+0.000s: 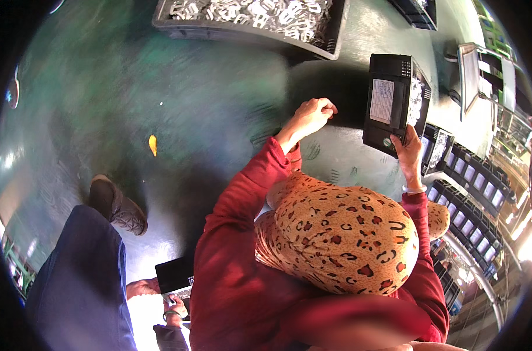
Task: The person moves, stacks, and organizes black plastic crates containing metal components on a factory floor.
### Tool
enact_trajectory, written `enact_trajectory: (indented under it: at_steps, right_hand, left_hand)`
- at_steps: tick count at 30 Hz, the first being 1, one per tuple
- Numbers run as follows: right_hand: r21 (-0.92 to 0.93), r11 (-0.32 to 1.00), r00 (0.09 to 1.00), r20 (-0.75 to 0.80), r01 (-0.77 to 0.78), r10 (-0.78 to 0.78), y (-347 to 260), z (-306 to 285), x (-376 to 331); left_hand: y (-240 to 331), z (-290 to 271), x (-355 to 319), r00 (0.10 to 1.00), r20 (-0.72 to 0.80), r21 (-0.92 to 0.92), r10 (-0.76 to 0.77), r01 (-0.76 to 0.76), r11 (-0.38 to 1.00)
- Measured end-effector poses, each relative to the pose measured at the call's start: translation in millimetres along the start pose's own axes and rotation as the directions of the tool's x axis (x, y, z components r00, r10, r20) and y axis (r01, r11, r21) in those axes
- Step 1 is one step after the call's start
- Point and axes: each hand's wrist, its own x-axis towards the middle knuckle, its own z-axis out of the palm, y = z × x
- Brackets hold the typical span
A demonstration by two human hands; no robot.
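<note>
My right hand [410, 151] is closed on the near end of a black plastic bin [389, 70], its thumb pressed against the side wall. That wall carries a white paper label and faces left. Shiny small parts [416, 96] show inside the bin's right side. To the left of the bin, apart from it, my left hand [314, 114] hovers above the floor with its fingers curled together. Whatever may lie between those fingers is too small to make out. Both my arms wear red sleeves, and my patterned trouser legs [348, 240] fold beneath them.
Ahead stands a large black crate [242, 32] heaped with metal pieces. Several black bins [476, 181] line the right side, near a wheeled cart [488, 79]. At lower left are another person's blue trouser leg [79, 281], boot [117, 207] and hands holding a black box [175, 274].
</note>
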Motion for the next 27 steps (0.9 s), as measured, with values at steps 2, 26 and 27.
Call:
enact_trajectory:
  at_steps: [2,26,27]
  right_hand:
    - [0.021,0.999,0.999,0.015,0.041,-0.041,-12,-7,1]
    - [0.238,0.813,0.845,0.086,-0.531,0.527,137,-68,-85]
    - [0.433,0.631,0.751,0.199,-0.644,0.629,153,-74,-81]
  left_hand:
    - [7,-4,3,1.000,0.012,0.027,0.003,-0.003,1.000]
    - [85,108,180,0.968,0.213,0.779,0.131,-0.249,0.575]
    - [85,105,184,0.965,0.233,0.741,0.118,-0.254,0.622]
